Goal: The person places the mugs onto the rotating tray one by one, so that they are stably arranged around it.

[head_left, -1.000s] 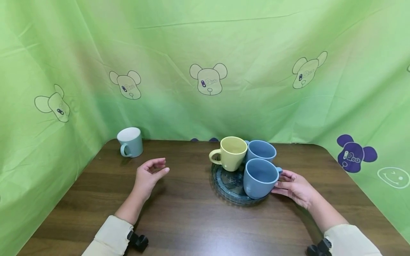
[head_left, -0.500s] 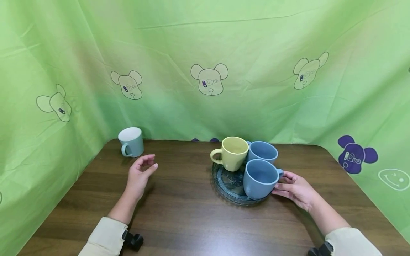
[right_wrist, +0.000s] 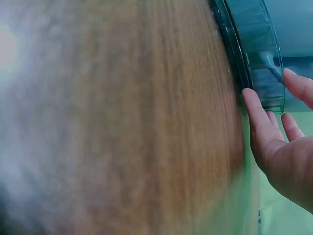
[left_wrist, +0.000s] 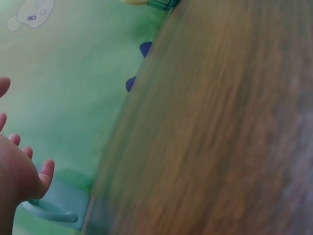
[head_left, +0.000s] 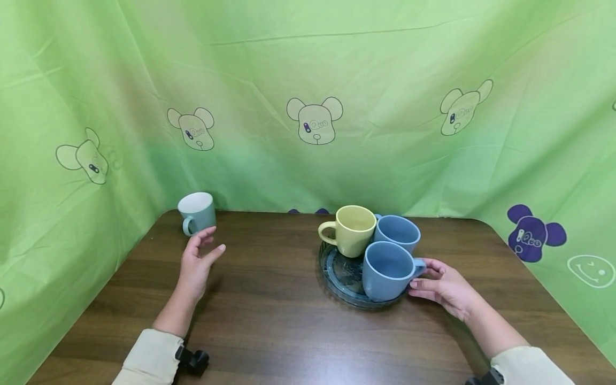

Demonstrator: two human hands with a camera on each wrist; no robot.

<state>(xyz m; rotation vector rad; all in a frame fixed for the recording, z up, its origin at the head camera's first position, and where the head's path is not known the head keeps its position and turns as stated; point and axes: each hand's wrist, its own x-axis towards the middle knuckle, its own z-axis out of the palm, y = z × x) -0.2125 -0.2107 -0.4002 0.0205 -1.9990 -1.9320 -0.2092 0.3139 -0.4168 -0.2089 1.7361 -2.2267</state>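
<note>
One green backdrop (head_left: 240, 64): hangs in folds behind and to both sides, printed with outlined cartoon heads and, at right, a solid purple one above a smiling face.
Wooden table (head_left: 269, 342): brown-grained, its far edge against the cloth, light glaring off the near side.
Pale sleeves (head_left: 149, 355): a person's two arms reach in from the near edge, well apart.
Glass dish (head_left: 344, 272): round, low and bluish, right of centre on the table, with mugs crowded on it.
Right hand (head_left: 443, 286): at the dish's right edge, beside the front blue mug's handle, fingers bent and thumb apart; whether it pinches handle or glass, I cannot tell.
Left hand (head_left: 198, 262): raised over the table, thumb spread from lightly bent fingers, gripping nothing, fingertips just beside the teal mug.
Front blue mug (head_left: 385, 283): upright on the dish, handle pointing right.
Yellow mug (head_left: 353, 235): upright toward the back of the dish, handle pointing left.
Teal mug (head_left: 199, 214): upright at the table's far left corner, white inside.
Rear blue mug (head_left: 397, 232): behind the front one, its base hidden.
Black wrist device (head_left: 194, 362): strapped at the left cuff.
</note>
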